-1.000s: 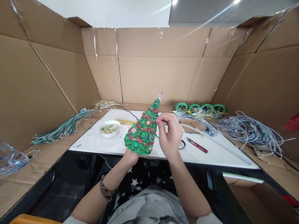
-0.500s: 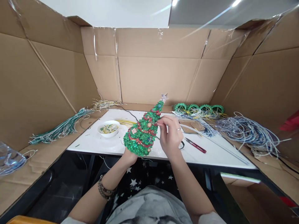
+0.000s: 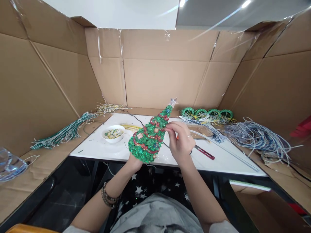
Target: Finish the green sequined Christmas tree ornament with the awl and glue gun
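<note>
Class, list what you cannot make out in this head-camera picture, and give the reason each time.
- Left hand's fingers: head view, hidden behind the green tree's base.
- Whatever may be between the right hand's fingertips: head view, too small and covered by the fingers.
- Clear object: head view, cut off by the left edge.
- Red object: head view, blurred and cut off by the right edge.

Left hand [image 3: 134, 162] holding green tree [image 3: 147, 144], right hand [image 3: 181, 141] pinching edge
</note>
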`<state>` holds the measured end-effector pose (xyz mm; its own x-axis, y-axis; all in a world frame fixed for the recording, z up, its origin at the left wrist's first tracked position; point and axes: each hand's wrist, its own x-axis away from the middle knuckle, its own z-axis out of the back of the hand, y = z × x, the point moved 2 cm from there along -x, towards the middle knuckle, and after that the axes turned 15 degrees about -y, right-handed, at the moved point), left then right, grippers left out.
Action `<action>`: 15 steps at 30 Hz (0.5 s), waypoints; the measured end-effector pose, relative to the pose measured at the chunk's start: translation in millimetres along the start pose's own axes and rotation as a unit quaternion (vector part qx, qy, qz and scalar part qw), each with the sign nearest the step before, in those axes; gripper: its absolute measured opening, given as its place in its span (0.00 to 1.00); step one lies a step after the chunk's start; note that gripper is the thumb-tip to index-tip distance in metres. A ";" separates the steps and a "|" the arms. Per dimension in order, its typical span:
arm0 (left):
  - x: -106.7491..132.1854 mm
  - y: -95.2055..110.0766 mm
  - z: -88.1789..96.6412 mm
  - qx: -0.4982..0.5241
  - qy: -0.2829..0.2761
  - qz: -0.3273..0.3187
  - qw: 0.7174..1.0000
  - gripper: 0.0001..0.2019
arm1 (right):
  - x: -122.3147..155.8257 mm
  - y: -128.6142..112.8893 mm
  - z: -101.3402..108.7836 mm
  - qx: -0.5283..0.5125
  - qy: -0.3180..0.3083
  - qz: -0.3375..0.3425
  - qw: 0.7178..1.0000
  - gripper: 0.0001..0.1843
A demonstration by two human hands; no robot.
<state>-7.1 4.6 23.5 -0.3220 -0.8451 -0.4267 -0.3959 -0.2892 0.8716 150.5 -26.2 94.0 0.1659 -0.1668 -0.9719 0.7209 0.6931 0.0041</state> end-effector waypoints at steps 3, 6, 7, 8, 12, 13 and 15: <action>-0.1 -1.3 1.5 -0.016 -0.023 -0.019 0.999 0.16 | -0.2 2.1 -0.2 0.019 -0.001 0.023 1.000 0.10; -1.2 -0.4 1.1 -0.015 -0.023 -0.023 0.999 0.15 | 0.0 6.5 -0.9 0.039 -0.006 0.046 0.998 0.11; -1.7 -0.1 0.7 -0.010 -0.023 -0.020 0.999 0.15 | 0.0 7.9 -1.2 0.043 -0.009 0.052 0.998 0.11; -2.2 0.1 0.2 -0.005 -0.021 -0.017 1.000 0.16 | -0.1 8.9 -1.4 0.045 -0.010 0.058 0.997 0.12; -3.9 1.4 -1.4 0.009 -0.009 -0.025 1.000 0.21 | -1.4 8.0 0.2 0.050 0.010 0.073 0.996 0.13; -4.2 1.6 -1.4 0.008 -0.002 -0.031 0.999 0.22 | -1.9 6.5 1.2 0.046 0.015 0.074 0.996 0.12; -4.5 1.9 -1.5 0.005 0.003 -0.040 0.999 0.20 | -2.8 3.2 3.2 0.025 0.010 0.062 0.998 0.11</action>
<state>-5.1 7.2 27.5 -0.2837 -0.8226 -0.4928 -0.4292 -0.3506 0.8324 154.5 -25.7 97.5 0.2423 -0.0672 -0.9679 0.7289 0.6710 0.1359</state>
